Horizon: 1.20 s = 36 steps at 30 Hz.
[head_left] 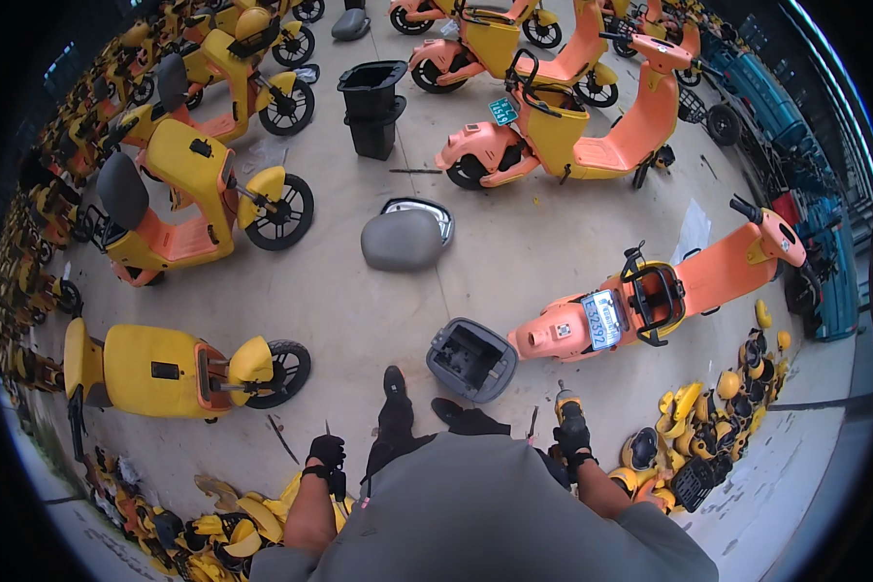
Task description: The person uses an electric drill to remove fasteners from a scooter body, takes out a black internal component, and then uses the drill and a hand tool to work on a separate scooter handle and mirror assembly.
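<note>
Right hand (pixel 572 439) wrapped round drill (pixel 572 417), near-right of grey bucket (pixel 472 393), bit forward; left hand (pixel 327 453), farther off, curled on slim tool (pixel 327 428).

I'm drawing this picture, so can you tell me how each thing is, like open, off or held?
Left hand: gloved, curled around a slim tool
Right hand: gloved, gripping
Drill: held in the right hand
Grey box: open-topped
Nearest pink scooter: upright, no seat fitted
Grey seat: lying on the floor
Black bins: stacked
</note>
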Tool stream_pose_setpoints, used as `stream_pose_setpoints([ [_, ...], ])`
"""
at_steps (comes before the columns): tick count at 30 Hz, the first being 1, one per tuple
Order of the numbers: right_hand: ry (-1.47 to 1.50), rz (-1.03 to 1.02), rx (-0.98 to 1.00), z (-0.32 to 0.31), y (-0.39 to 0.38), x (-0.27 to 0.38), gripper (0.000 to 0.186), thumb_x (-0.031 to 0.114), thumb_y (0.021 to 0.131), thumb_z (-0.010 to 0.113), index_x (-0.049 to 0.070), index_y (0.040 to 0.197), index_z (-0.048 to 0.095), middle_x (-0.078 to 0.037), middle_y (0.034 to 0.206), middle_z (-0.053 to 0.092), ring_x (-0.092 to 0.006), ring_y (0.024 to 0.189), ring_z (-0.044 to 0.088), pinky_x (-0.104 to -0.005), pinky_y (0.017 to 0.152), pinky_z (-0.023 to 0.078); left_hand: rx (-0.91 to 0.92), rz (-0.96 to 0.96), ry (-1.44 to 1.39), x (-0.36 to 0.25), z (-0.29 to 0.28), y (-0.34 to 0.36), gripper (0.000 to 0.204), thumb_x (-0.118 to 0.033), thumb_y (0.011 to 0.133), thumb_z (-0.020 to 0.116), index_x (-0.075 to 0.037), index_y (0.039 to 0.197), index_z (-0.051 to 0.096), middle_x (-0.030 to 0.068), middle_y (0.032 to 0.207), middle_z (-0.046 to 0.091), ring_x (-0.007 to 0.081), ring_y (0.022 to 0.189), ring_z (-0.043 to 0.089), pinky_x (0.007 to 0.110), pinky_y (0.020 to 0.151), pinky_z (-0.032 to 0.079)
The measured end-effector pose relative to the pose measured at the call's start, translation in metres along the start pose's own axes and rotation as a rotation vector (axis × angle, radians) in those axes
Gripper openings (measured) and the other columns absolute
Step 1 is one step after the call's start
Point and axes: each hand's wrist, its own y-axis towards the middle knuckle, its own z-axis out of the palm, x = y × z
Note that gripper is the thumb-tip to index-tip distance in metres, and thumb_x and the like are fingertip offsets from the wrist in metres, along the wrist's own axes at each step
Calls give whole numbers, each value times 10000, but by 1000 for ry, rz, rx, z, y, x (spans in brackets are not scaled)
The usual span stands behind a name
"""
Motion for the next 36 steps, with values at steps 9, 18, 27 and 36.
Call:
stream_pose_setpoints([
  [9,584,698,28,129,-141,-11,400,308,672,619,36,959,556,-163,938,570,-323,906,531,-388,754,429,32,877,2002,-173,22,121,132,-205,667,576,-84,661,628,113,710,620,281,702,610,378,599,492],
  [18,184,544,-244,113,-206,79,413,260,672,618,18,1002,562,-159,1029,555,-322,990,491,-353,866,389,-37,676,1429,-252,183,67,293,-250,668,525,-11,823,592,218,813,588,359,814,573,423,715,465],
  [27,428,800,-185,122,-223,95,505,265,770,587,-27,1154,438,-197,1158,473,-350,1086,434,-377,929,349,49,867,1831,-302,357,38,332,-194,687,599,-81,989,519,180,1042,497,336,949,525,425,741,458],
  [36,783,1236,-72,106,-191,148,492,265,782,589,23,1181,435,-135,1124,506,-276,1036,485,-368,875,396,232,1021,2168,-289,466,172,256,-227,744,538,-100,963,571,101,992,542,251,940,537,401,773,422],
])
